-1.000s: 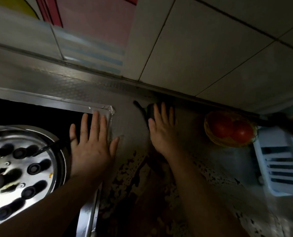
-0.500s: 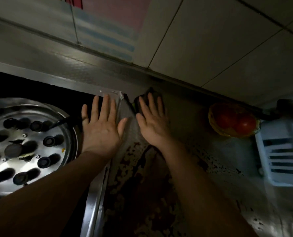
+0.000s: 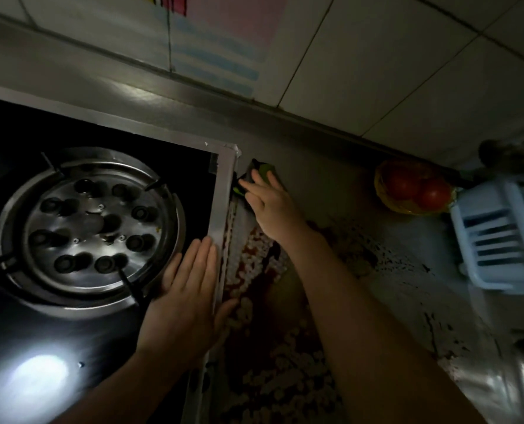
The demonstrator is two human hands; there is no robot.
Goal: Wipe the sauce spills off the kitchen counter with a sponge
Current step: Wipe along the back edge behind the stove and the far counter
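A dark sponge with a green edge (image 3: 262, 172) lies on the steel counter (image 3: 321, 185) beside the stove's far right corner. My right hand (image 3: 273, 206) presses flat on it, fingers spread over its top. Dark red sauce spills (image 3: 254, 264) run down the counter in streaks and blotches below that hand, with more spatter (image 3: 407, 270) to the right. My left hand (image 3: 190, 298) rests flat and open on the stove's right rim, holding nothing.
A gas stove (image 3: 95, 228) with a round steel burner fills the left. A yellow bowl of tomatoes (image 3: 413, 188) stands at the back right by the tiled wall (image 3: 376, 71). A pale blue slotted rack (image 3: 499, 234) sits at the right edge.
My right hand has pushed the sponge left against the stove's corner. My left hand has slid back toward me along the stove rim. The camera view has shifted left.
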